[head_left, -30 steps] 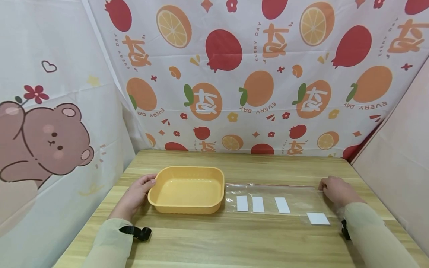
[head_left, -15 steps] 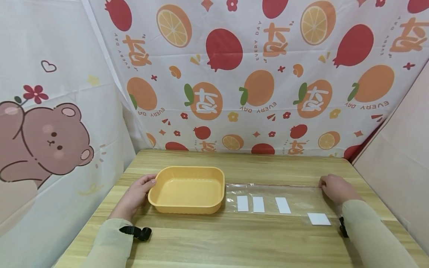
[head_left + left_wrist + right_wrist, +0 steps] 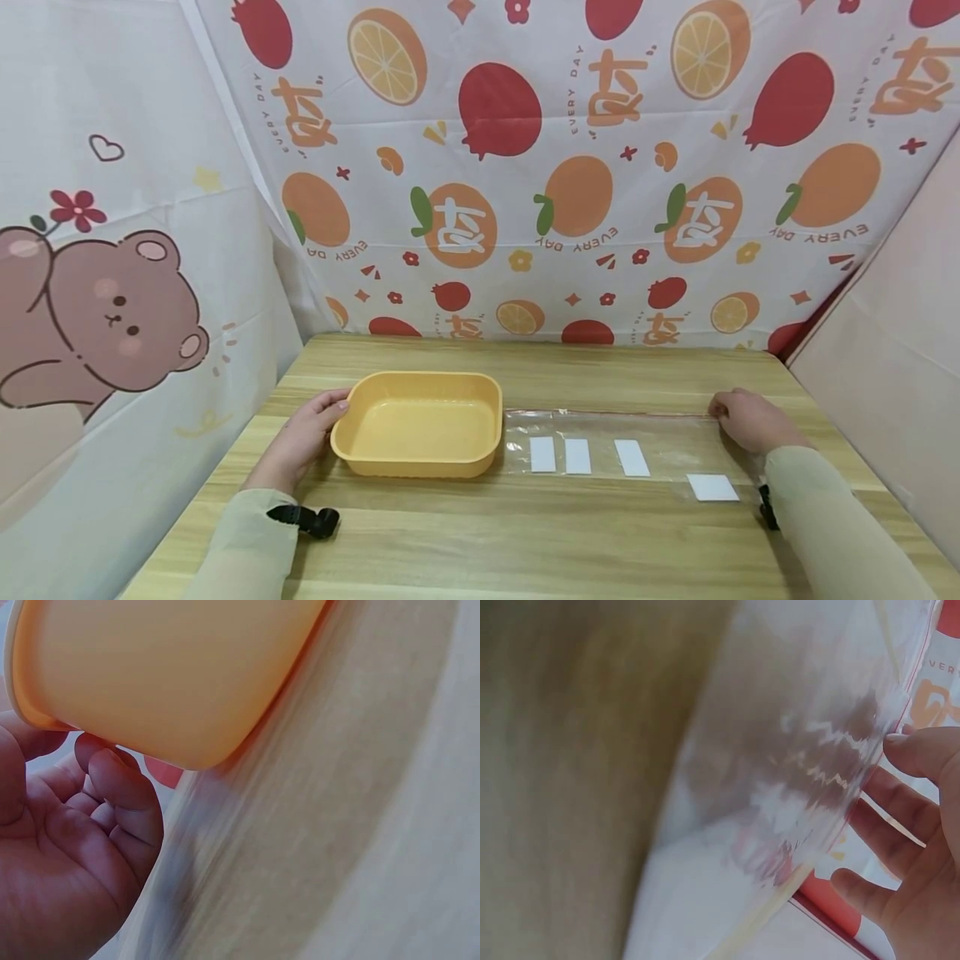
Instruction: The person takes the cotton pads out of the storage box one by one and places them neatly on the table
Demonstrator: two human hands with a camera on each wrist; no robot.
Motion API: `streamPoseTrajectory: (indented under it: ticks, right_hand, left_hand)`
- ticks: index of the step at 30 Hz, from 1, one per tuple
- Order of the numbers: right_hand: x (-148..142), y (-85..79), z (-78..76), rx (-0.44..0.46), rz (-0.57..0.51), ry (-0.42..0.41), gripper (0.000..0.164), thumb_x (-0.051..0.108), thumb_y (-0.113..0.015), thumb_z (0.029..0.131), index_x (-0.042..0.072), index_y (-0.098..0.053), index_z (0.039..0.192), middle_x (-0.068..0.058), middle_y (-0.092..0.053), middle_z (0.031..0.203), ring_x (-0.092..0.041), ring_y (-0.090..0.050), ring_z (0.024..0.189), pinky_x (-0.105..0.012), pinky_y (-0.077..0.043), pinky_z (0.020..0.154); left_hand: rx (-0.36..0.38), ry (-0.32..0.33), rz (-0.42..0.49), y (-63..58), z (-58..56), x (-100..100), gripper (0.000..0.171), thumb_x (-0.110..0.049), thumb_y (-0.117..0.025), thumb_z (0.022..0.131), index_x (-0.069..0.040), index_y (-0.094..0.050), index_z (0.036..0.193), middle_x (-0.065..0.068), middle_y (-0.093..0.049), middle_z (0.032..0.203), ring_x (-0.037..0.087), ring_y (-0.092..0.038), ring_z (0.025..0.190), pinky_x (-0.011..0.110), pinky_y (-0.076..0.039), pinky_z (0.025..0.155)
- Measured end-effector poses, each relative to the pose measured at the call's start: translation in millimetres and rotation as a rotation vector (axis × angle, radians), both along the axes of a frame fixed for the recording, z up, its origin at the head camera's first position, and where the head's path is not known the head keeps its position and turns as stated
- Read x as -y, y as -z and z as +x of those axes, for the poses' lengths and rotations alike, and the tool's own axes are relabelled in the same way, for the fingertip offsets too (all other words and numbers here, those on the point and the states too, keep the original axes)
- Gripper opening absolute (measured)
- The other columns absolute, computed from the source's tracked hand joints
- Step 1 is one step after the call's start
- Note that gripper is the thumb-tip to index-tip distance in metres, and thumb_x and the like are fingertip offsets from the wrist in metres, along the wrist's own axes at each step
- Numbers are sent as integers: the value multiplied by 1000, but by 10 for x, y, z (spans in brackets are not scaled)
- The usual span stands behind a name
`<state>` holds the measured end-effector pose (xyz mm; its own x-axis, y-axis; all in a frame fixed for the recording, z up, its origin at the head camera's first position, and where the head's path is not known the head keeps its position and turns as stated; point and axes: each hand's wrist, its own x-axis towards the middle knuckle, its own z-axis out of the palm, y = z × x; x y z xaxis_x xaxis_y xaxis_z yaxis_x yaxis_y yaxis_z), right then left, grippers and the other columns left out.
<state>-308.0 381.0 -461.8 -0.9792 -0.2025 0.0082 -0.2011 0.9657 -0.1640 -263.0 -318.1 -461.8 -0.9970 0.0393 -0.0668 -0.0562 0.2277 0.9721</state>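
In the head view my left hand (image 3: pixel 303 437) grips the left rim of a yellow plastic basin (image 3: pixel 491 458), which stands on the table with nothing in it. From the left wrist, the thumb and bent fingers (image 3: pixel 127 787) meet at the basin's rim (image 3: pixel 165 682). Right of the basin, clear plastic zip bags (image 3: pixel 671 450) lie overlapped in a row, each white label patch showing. My right hand (image 3: pixel 757 421) pinches the red-lined top edge at the row's right end. Close up, thumb and fingers (image 3: pixel 889 799) hold that edge of the clear bag (image 3: pixel 780 750).
The wood-grain table (image 3: pixel 495 542) carries the basin and bags. A fruit-print cloth (image 3: pixel 577 200) hangs behind its back edge. A bear-print cloth (image 3: pixel 127 317) hangs at the left and a pale cloth (image 3: pixel 885 358) at the right.
My right hand and forearm have shifted slightly, a little back and to the left, still at the bag's edge. The left hand and the basin have stayed in place.
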Motion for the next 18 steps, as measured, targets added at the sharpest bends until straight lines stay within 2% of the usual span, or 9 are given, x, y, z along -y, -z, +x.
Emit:
streamPoseTrajectory:
  ticks: [8, 13, 18]
  right_hand:
    - [-9, -38, 45, -6, -8, -7, 21, 8, -57, 97, 7, -71, 114, -18, -65, 109, -45, -60, 108, -64, -47, 89]
    - [88, -133, 122, 5, -77, -4, 27, 16, -57, 101, 4, -67, 122, -27, -61, 123, -50, -56, 114, -67, -45, 90]
    - [225, -240, 137, -14, -134, -18, 30, 14, -55, 99, 2, -67, 124, -28, -59, 128, -51, -52, 119, -68, -42, 95]
  left_hand:
    - [-1, 8, 10, 9, -28, -33, 55, -29, -44, 111, 6, -34, 152, 29, -42, 148, 7, -61, 101, 27, -55, 82]
    - [-7, 0, -22, 17, -57, -19, 55, -30, -44, 111, 5, -36, 152, 29, -42, 148, 9, -61, 102, 27, -55, 82]
    - [-34, -5, -59, -11, -56, 17, 55, -34, -45, 110, 3, -39, 151, 28, -47, 143, 9, -63, 98, 28, -56, 79]
